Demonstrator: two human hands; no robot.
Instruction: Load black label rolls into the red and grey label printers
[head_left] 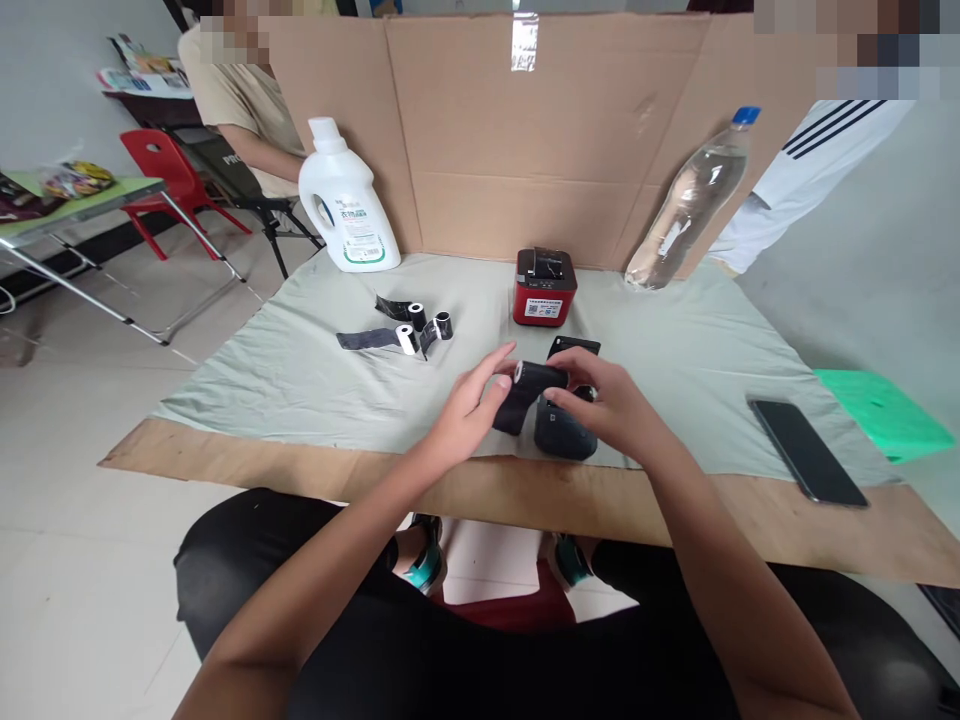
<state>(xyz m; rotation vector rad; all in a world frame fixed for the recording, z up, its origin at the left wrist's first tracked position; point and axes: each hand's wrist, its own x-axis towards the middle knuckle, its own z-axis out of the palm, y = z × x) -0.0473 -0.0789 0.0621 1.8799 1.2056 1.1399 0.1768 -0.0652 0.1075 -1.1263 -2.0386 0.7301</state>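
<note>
Between my hands, over the near edge of the cloth, is a roll of black paper [543, 377] with a pale core showing at its left end. My right hand [606, 397] grips the roll's right end between thumb and fingers. At the roll's left side, my left hand [471, 408] has its thumb against the loose black strip [513, 412] that hangs down; its index finger points up and away. Just below the roll sits a small black device [565, 438], partly covered by my right hand, with a raised black flap [574, 346] behind it.
Several partly unrolled black rolls [406, 338] lie to the left. A red printer-like box [545, 292] stands farther back. A white detergent bottle [352, 200] and a clear water bottle [694, 200] lean against a cardboard screen [525, 120]. A phone [807, 453] lies right. Two people are behind the screen.
</note>
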